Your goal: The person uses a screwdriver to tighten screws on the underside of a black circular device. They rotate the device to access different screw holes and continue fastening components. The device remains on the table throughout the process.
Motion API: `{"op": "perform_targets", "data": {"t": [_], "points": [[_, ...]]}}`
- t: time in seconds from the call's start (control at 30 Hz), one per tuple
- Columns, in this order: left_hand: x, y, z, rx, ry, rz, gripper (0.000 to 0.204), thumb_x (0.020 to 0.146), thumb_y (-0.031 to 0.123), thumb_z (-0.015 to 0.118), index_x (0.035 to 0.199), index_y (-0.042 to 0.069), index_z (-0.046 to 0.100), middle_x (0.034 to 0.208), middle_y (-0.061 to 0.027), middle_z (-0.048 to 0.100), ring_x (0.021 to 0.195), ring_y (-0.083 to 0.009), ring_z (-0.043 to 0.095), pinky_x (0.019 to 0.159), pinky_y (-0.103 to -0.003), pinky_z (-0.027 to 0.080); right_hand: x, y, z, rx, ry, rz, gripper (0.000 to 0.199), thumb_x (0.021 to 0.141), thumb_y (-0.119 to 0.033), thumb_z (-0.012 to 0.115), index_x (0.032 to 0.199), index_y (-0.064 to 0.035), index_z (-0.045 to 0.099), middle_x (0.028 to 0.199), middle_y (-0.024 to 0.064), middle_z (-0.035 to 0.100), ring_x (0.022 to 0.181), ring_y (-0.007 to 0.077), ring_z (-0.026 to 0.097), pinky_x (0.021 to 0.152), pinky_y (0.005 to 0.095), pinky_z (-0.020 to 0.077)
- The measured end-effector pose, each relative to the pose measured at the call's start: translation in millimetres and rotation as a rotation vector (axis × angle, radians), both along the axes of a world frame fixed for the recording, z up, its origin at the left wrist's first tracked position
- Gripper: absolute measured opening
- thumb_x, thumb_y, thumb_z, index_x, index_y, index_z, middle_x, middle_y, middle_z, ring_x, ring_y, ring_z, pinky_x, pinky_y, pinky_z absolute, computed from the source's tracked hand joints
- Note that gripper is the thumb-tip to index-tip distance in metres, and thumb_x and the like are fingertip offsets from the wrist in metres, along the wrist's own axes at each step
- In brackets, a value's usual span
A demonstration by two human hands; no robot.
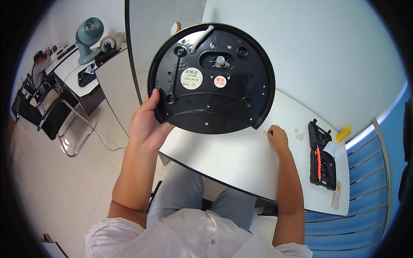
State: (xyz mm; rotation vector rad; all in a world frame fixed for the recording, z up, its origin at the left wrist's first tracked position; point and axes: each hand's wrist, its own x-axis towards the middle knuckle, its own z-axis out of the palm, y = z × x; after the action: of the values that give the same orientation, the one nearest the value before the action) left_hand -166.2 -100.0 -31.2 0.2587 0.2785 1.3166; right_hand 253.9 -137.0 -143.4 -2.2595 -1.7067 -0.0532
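Big black round housing (211, 105) is held up at 12 o'clock, underside showing, its rim gripped by the left hand (148, 124) at the housing's own 8 o'clock, thumb on the near side. The lower edge is cut flatter, with a sharp corner at about 5. Over at 3 o'clock the right hand (278, 137) is closed around a small dark piece (270, 133), just beyond that corner. Room for moving is left on the white table (219, 161) below the housing and again between the right hand and the open tool case (322, 159), between 3 and 4. The case is set near the table's far-right edge, metal rail (378, 133) just past it; the near edge is run slantwise in front of the lap. As for what's hidden: the left fingers are mostly covered by the housing, the small dark piece can't really be identified, and the gap between housing and tabletop can't be judged from one view. A dark shape (405, 150) way out at 3 is cut off by the lens rim.
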Motion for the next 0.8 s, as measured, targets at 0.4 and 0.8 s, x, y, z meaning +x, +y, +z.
{"op": "perform_targets", "data": {"t": [0.4,0.8], "points": [[2,-6,5,0.021,0.058,-0.029,0.030,0.102,0.023,0.044,0.129,0.010,0.049,0.126,-0.0082,0.056,0.116,-0.0248,0.056,0.097,-0.053,0.046,-111,-42,134,0.745,1.313,0.566,0.015,0.095,-0.017,0.058,0.097,-0.0026,0.054,0.082,0.0081,0.060,0.062,0.0134,0.054,0.050,0.0205,0.0385],[13,1,-11,0.918,0.608,0.162,0.107,0.075,0.059,0.068,0.152,0.005,0.016,0.152,-0.0119,0.030,0.139,-0.0258,0.030,0.114,-0.042,0.016,-145,-18,125,0.868,1.818,0.527,0.021,0.103,-0.029,0.043,0.096,-0.0099,0.052,0.073,-0.0011,0.049,0.061,0.0073,0.043,0.053,0.0215,0.0373]]}}
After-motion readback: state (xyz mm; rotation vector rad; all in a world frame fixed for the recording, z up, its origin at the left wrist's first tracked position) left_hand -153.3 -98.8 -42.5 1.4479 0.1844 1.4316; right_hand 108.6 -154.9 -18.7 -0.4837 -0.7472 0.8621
